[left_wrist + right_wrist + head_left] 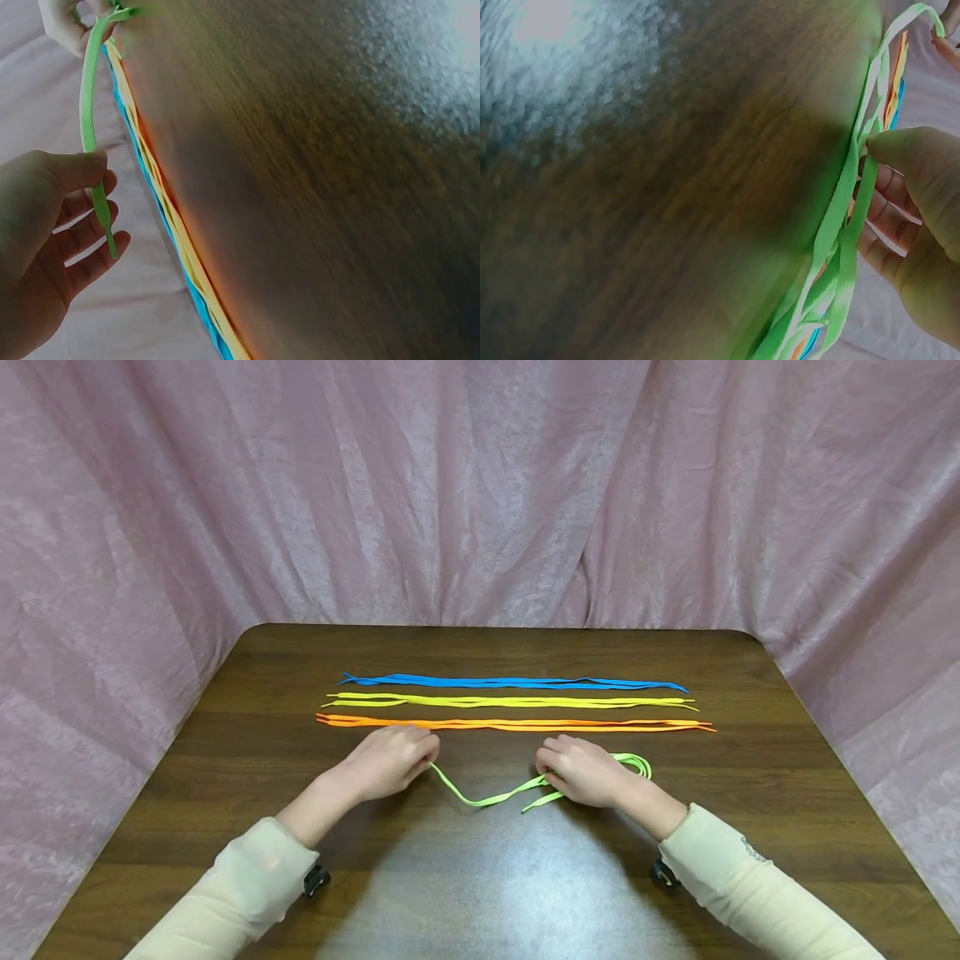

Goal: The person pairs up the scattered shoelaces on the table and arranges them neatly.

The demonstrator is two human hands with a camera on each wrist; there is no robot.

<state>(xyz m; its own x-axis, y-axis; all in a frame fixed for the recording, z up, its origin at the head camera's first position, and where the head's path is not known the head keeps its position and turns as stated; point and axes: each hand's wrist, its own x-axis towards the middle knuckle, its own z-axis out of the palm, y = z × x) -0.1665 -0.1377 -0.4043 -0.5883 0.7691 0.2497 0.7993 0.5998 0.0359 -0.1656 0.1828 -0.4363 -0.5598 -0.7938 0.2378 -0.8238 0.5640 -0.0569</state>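
A light green shoelace (491, 799) runs slack between the two hands, low over the table. My left hand (395, 760) pinches it near one tip between thumb and index finger; in the left wrist view the tip of the green shoelace (102, 202) hangs past the fingers. My right hand (581, 770) pinches the lace farther along, and the looped part shows beyond the wrist. In the right wrist view several strands of the green lace (838, 202) run beside the thumb and fingers. A loose green end lies just left of the right hand.
Behind the hands lie an orange shoelace (517, 724), a yellow shoelace (517, 702) and a blue shoelace (517, 682), each doubled and stretched sideways in parallel rows. The brown wooden table (247, 693) reaches a pink curtain (480, 493) at the back.
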